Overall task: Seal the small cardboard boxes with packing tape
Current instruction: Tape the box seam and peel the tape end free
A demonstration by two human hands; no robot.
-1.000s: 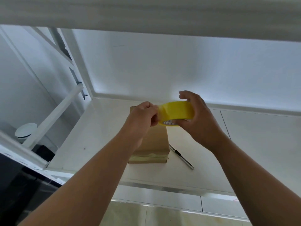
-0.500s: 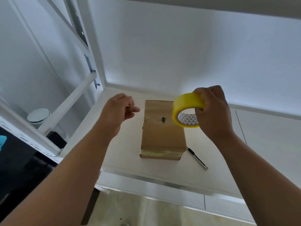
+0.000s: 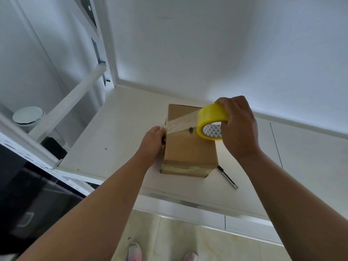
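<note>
While the right hand (image 3: 239, 127) grips the yellow tape roll (image 3: 211, 120) above the cardboard box (image 3: 188, 149), the left hand (image 3: 152, 140) pinches the stretched strip (image 3: 177, 124) at the box's left side.

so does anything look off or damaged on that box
Yes: the box has a small dark hole in its top, and the old tape along its near bottom edge is wrinkled, with flaps sticking out at both corners.

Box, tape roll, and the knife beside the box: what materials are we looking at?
Box: brown cardboard, matte, with raw flap edges at its near end. Tape roll: thin glossy plastic film, yellow when wound, near-clear in the pulled strip; the printed core is probably card. Knife: slim dark body with a shiny end, likely plastic and metal, but too small to be sure.
</note>
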